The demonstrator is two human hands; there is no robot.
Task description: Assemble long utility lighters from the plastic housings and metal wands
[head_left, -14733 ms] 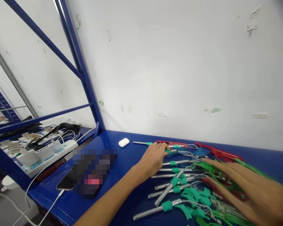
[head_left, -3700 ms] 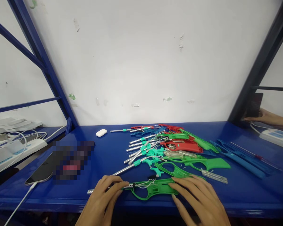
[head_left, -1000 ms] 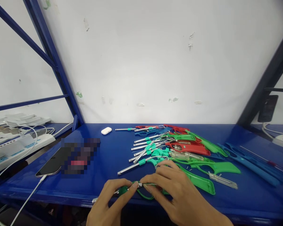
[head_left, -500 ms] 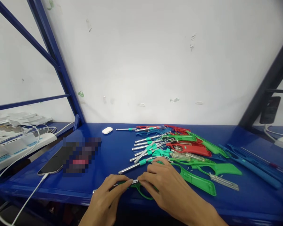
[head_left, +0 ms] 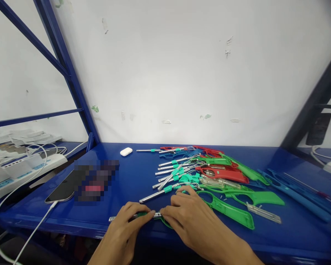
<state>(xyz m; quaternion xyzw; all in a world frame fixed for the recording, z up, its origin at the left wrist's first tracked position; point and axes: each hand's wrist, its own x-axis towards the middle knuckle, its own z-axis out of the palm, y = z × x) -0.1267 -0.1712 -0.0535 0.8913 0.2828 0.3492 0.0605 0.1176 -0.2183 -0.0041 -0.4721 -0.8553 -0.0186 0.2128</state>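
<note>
My left hand (head_left: 127,224) and my right hand (head_left: 190,219) meet near the front edge of the blue shelf (head_left: 138,173). Their fingertips pinch a metal tube (head_left: 114,219) with a green plastic shell part (head_left: 165,222) around it, which lies mostly hidden under my fingers. Just behind my hands lies a pile of metal tubes with teal collars (head_left: 171,173). Green (head_left: 228,208), red (head_left: 223,173) and blue (head_left: 292,191) lighter shell halves spread to the right of the pile.
A white earbud case (head_left: 126,151) sits toward the back. A phone (head_left: 62,189) on a white cable (head_left: 33,230) lies at the left. Power strips (head_left: 19,167) fill the left bay. Blue frame posts (head_left: 68,73) and a white wall stand behind.
My right hand left the green shell's handle and slid left to meet my left hand at the tube. In the last second both hands stayed pinched there, shifting only slightly.
</note>
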